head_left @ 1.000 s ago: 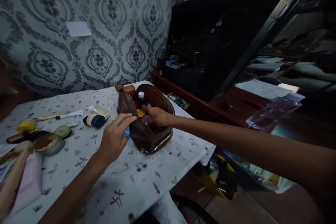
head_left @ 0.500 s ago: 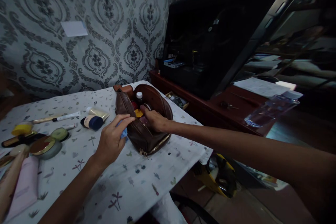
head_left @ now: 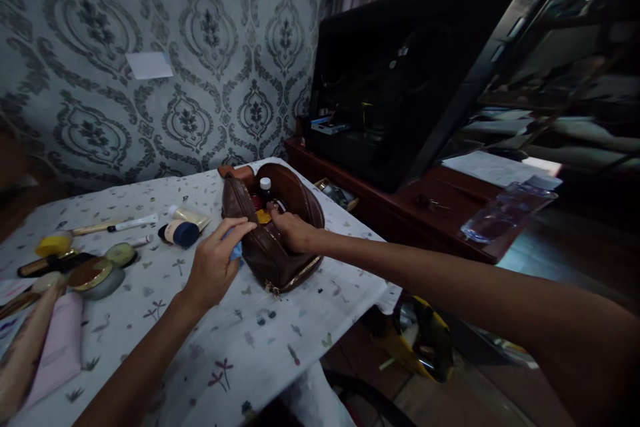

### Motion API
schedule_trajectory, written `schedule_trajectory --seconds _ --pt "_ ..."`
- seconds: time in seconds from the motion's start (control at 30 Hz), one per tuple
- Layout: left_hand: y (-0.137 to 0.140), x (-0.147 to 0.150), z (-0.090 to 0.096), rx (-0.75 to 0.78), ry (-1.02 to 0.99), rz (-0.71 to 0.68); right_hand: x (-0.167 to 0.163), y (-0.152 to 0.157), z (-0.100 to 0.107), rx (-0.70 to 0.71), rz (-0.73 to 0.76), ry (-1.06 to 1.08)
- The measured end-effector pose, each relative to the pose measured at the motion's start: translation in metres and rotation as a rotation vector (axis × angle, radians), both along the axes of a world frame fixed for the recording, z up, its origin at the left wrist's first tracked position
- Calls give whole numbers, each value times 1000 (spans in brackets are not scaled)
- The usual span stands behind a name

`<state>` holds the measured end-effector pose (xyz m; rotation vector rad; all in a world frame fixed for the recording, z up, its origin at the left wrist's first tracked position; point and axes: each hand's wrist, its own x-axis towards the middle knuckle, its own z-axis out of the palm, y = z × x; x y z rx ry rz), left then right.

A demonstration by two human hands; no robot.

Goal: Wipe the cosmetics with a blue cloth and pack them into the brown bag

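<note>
Left hand [head_left: 214, 265]: it pinches the rim of the brown zippered bag [head_left: 295, 271]; a blue item [head_left: 236, 251] shows beneath.
Right hand [head_left: 296, 231]: it is inside this bag, near the white-capped bottle [head_left: 265, 184]; its grip is hidden.
Left of both hands: pink tube [head_left: 61, 340], lidded jar [head_left: 94, 278].

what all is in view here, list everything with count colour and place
brown bag: 1, brown, open on the table
white-capped bottle: 1, dark, inside the bag
blue item: 1, light blue, by the left hand
navy-capped container: 1, cream and navy, left of the bag
pink tube: 1, pink, table's left side
lidded jar: 1, gold-rimmed lid, table's left side
other small items: count unclear, mixed, table's left side
black casing: 1, black, on the desk
clear item: 1, transparent, on the desk
card: 1, white, on the wall
hands: 2, bare; left at the bag's rim, right hand inside
</note>
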<state>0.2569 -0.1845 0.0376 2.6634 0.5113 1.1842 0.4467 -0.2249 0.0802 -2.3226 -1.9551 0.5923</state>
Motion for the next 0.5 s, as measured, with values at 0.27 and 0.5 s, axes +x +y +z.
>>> schedule_trajectory --seconds 0.27,0.5 --pt "1 -2 -2 -25 -1 -12 9 -6 22 69 112 -148" --pt "2 -2 -2 -34 36 -3 17 -63 48 163 288 -187"
